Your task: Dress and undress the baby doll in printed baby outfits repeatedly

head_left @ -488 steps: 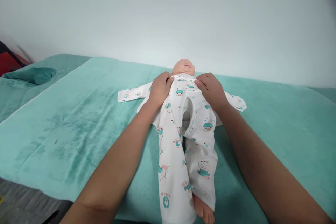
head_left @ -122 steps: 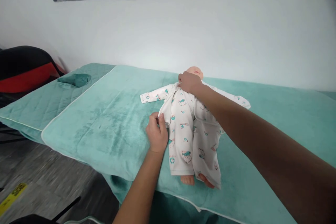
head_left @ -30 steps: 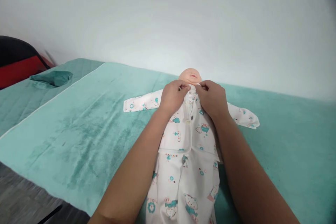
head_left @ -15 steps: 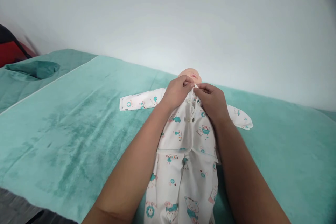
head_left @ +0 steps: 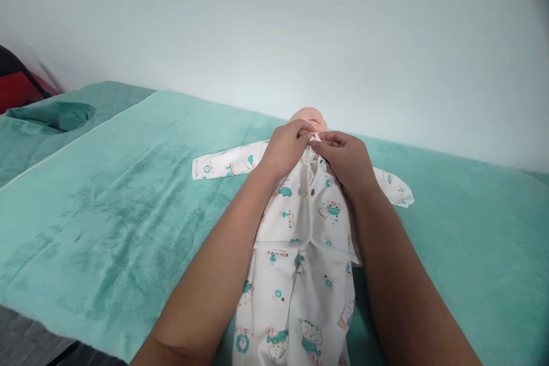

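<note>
A baby doll [head_left: 309, 117] lies on its back, its head toward the wall. It wears a white printed baby shirt [head_left: 295, 214] with a front opening and printed trousers [head_left: 274, 297] of the same pattern. At the neck, my left hand [head_left: 286, 148] pinches one side of the shirt's collar. Just beside it, my right hand [head_left: 345, 160] pinches the collar from the other side. The fingertips of both hands nearly meet under the doll's chin. Buttons show along the front below them. Fingers hide what exactly lies between the tips.
A green plush cover [head_left: 128, 229] spreads under the doll. Behind it stands a white wall [head_left: 274, 28]. A folded green cloth bundle [head_left: 55, 115] lies at the far left, near a red and black object [head_left: 19, 88]. Dark floor [head_left: 30, 337] shows at the lower left.
The view has shifted slightly. Both hands stay at the collar, with only small finger movement; the right hand's fingers reach a little further left over the neckline.
</note>
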Action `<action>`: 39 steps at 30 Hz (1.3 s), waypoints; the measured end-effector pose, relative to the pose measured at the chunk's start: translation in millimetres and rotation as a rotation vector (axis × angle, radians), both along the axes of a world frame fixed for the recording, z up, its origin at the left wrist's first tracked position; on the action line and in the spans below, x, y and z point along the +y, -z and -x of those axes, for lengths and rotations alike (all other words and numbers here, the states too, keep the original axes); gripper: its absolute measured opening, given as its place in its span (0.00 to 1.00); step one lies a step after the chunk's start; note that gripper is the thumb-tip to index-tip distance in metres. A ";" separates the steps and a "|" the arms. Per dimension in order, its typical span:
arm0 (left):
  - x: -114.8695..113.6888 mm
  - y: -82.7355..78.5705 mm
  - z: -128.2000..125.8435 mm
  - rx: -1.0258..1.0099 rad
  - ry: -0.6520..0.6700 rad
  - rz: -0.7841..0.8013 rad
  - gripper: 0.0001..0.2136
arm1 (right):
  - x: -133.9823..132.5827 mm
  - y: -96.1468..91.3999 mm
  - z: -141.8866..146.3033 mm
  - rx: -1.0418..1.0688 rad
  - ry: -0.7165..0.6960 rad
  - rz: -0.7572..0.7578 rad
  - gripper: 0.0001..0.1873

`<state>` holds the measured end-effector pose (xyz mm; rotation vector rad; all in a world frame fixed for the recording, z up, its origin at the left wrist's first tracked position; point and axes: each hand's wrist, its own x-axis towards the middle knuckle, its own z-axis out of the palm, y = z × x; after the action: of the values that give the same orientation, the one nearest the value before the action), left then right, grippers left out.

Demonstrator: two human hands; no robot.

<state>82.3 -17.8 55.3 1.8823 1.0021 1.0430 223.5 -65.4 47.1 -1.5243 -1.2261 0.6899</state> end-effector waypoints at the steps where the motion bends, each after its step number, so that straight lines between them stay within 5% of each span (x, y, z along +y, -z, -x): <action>1: -0.6 -0.5 0.3 -0.001 -0.004 0.005 0.09 | -0.7 -1.6 0.0 -0.023 -0.007 0.012 0.18; 10: -9.9 -8.7 -2.3 -0.021 -0.078 0.159 0.12 | -5.0 -18.7 9.5 -0.371 -0.013 0.053 0.12; 19: -5.5 -3.1 2.6 -0.369 0.043 0.417 0.13 | -8.9 -13.6 4.2 -0.181 -0.136 0.051 0.22; 39: -15.6 -1.3 4.5 -0.607 0.051 0.534 0.10 | -13.8 -22.4 17.3 -0.273 -0.078 0.128 0.30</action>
<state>77.8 -33.4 56.6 1.0588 0.7623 1.0873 206.2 -79.2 69.6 -1.7258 -1.4751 0.6356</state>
